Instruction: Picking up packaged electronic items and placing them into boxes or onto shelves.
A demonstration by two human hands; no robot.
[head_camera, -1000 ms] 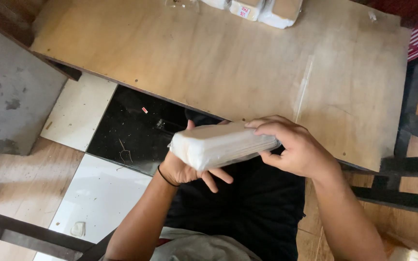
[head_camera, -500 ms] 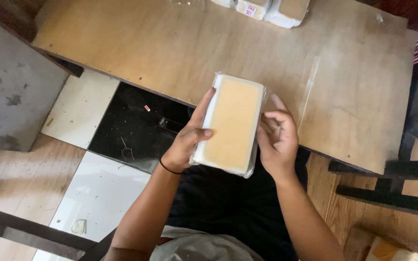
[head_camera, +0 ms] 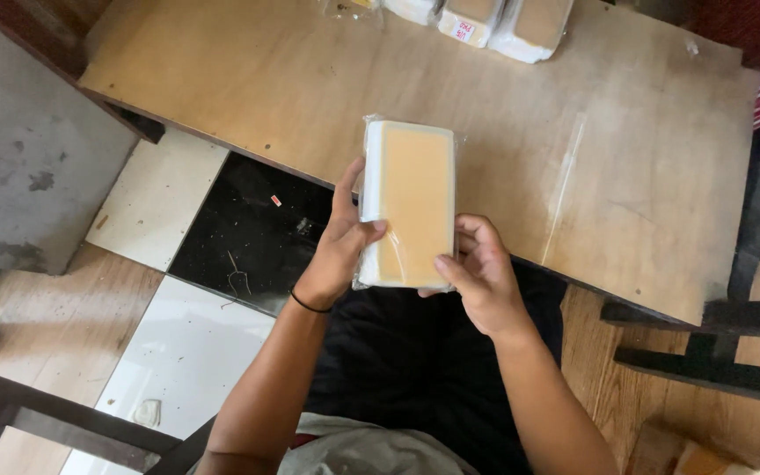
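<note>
The plastic-wrapped tan block [head_camera: 411, 207], edge-on a second ago, now lies broad face up over the near edge of the plywood table [head_camera: 248, 79]; left hand [head_camera: 338, 246] and right hand [head_camera: 484, 277] both clasp its near end; more wrapped blocks [head_camera: 494, 19] sit along the far edge.

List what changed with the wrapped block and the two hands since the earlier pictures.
The wrapped block was turned from edge-on, white side showing, to its broad tan face up, and it was carried forward so its far end is now over the table. The left hand went from under the block to a grip on its left edge; the right hand went from on top to its near right corner. Both hands kept hold; the packs at the far edge stayed.
</note>
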